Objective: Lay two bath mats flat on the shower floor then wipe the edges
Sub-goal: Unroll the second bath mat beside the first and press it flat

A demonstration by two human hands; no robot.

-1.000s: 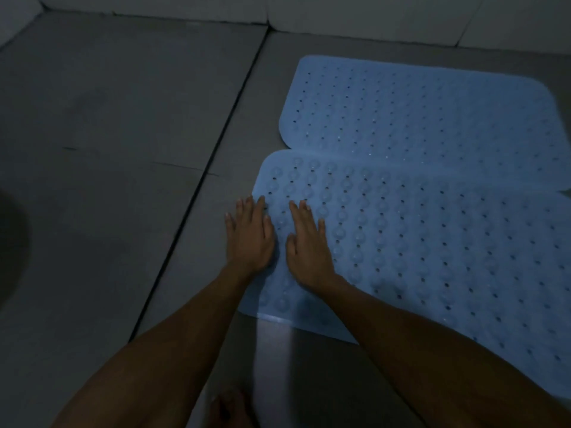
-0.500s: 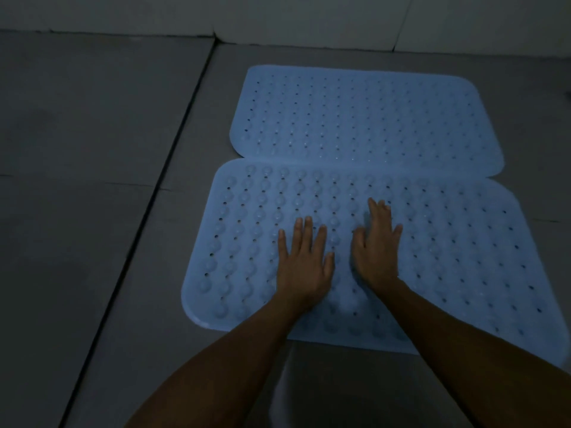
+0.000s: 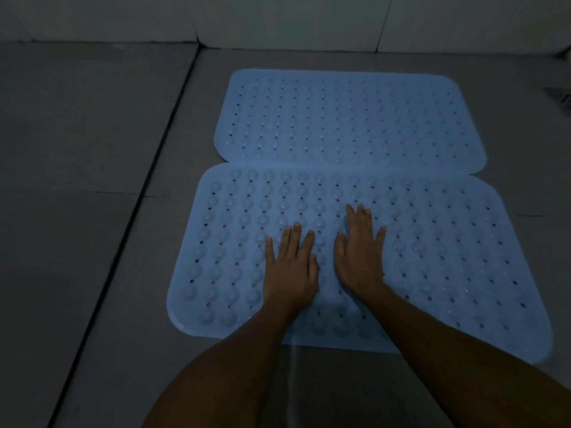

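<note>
Two light blue perforated bath mats lie flat on the grey tiled floor. The far mat sits near the wall, and the near mat lies in front of it, their long edges meeting. My left hand presses palm-down on the near mat left of its middle, fingers spread. Just to its right, my right hand also rests flat on the near mat with fingers apart. Neither hand holds anything.
A dark grout line runs diagonally across the floor tiles left of the mats. A pale tiled wall borders the floor at the back. A dark object shows at the right edge.
Both hands have slid rightward over the near mat, from its left end toward its middle. The view has shifted so both mats sit more centrally.
</note>
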